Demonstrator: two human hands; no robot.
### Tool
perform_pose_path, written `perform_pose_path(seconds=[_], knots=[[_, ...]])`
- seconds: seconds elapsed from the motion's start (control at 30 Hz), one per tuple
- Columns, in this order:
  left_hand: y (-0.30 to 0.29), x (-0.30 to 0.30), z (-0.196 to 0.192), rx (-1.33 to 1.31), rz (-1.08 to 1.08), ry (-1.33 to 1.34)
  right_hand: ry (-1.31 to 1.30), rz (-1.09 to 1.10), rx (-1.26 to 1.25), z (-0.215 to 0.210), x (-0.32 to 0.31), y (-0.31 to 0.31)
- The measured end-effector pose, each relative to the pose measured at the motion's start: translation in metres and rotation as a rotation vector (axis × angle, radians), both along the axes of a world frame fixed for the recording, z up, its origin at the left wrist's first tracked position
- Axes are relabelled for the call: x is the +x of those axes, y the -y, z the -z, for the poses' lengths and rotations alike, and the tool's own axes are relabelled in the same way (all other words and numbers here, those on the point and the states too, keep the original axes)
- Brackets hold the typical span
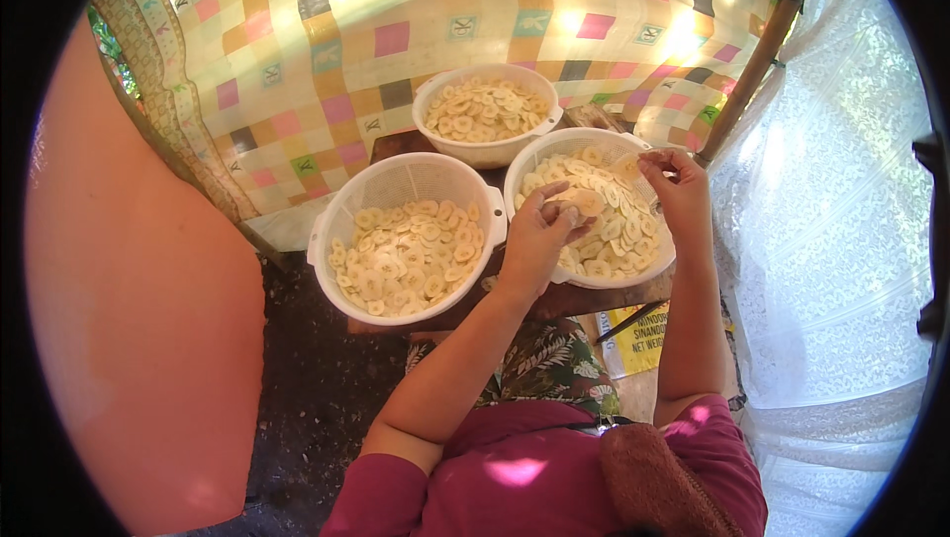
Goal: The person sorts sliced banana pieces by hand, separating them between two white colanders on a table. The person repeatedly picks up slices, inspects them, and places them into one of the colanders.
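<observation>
My left hand (535, 243) is over the right-hand white plastic colander (616, 281), its fingers closed around a few pale banana slices (584, 202). My right hand (684, 195) is raised at that colander's right rim, thumb and fingertips pinched on a single thin banana slice (627, 167). Below both hands, a heap of round banana slices (606, 236) fills much of the colander. A second white colander (393, 179) stands to the left with more slices lying loosely in it. Behind these two is a third colander (485, 154), also full of slices.
The colanders stand on a low dark wooden table (440, 316). A yellow printed sack (638, 339) lies near my right forearm, with a dark thin-bladed tool across it. A checkered sheet (391, 39) hangs behind, a lace curtain (821, 240) right, an orange panel (148, 290) left.
</observation>
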State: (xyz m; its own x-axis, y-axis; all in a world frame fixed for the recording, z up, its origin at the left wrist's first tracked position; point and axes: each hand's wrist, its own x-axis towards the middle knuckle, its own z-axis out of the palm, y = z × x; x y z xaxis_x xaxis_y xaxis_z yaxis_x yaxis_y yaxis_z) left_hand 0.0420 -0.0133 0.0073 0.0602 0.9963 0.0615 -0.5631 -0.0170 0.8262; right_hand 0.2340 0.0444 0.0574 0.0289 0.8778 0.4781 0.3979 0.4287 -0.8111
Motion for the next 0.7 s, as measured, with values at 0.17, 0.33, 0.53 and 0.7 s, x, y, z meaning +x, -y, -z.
perform_pose_path(seconds=[0.17, 0.33, 0.53, 0.7], knots=[[-0.001, 0.003, -0.001, 0.005, 0.002, -0.024, 0.133, 0.115, 0.064, 0.008, 0.006, -0.007], [-0.002, 0.010, -0.005, 0.087, 0.004, -0.241, -0.034, -0.050, -0.104, 0.002, -0.004, 0.018], [-0.007, 0.014, -0.020, 0.137, -0.012, -0.273, 0.003, -0.246, -0.071, -0.015, -0.008, 0.039], [-0.020, 0.004, -0.034, 0.140, -0.129, -0.263, -0.051, -0.116, 0.018, -0.035, 0.004, 0.036]])
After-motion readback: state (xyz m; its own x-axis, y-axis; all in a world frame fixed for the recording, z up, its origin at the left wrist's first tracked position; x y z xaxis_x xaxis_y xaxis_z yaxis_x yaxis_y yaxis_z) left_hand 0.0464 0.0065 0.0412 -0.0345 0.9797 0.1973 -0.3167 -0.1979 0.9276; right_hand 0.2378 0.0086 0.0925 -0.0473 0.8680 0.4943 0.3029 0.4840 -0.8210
